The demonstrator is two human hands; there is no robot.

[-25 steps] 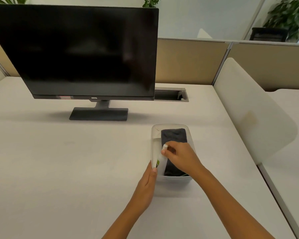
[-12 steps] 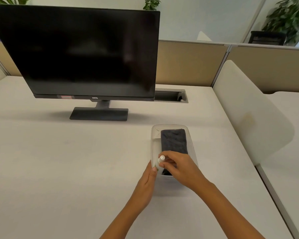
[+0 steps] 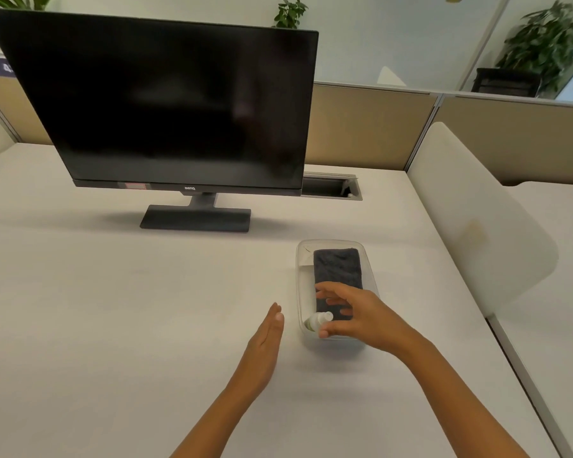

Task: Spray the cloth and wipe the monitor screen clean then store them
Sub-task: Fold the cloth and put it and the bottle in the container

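White office desk (image 3: 113, 309): the left hand (image 3: 265, 342), flat and empty, has let go of the clear plastic box (image 3: 371, 276) near the right edge. Right hand (image 3: 351, 312) hovers spread above the small white spray bottle (image 3: 316, 320), now lying beside the folded dark grey cloth (image 3: 338, 266). Black monitor (image 3: 166, 104) reads "BenQ".

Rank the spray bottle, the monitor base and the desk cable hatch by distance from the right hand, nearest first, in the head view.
From the right hand:
1. Spray bottle, at its fingertips, in the near end of the clear box.
2. Monitor base, farther back and to the left.
3. Cable hatch, farthest, at the desk's back edge.
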